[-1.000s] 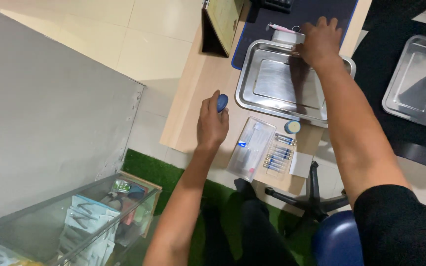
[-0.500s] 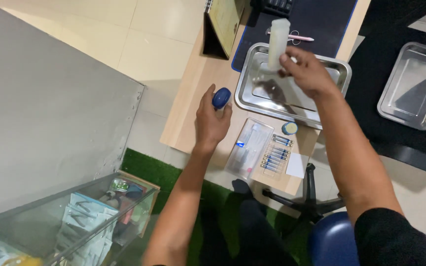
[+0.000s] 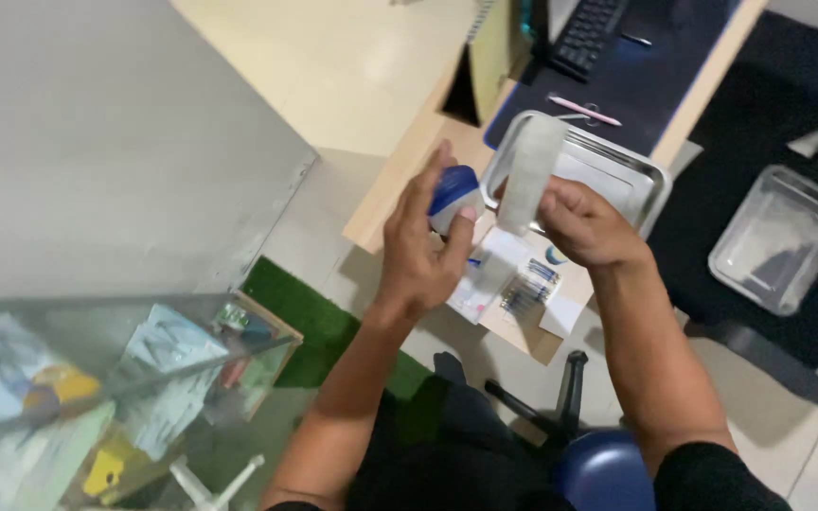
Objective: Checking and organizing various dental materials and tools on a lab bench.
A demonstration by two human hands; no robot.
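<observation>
My left hand holds a small white bottle with a blue cap, raised above the desk edge. My right hand grips a pale, translucent white strip or tube-shaped piece that stands upright between the two hands. Both hands are close together, a little above a steel tray on the wooden desk. Below the hands lies a clear packet of small blue-tipped items on white paper.
A second steel tray sits on a dark surface at the right. A keyboard and a pink pen lie on a dark blue mat. A glass-topped box of supplies stands at the lower left, a blue stool below.
My right hand lifted the white piece off the steel tray and brought it toward me. My left hand rose with the blue-capped bottle to meet it. The camera moved closer.
</observation>
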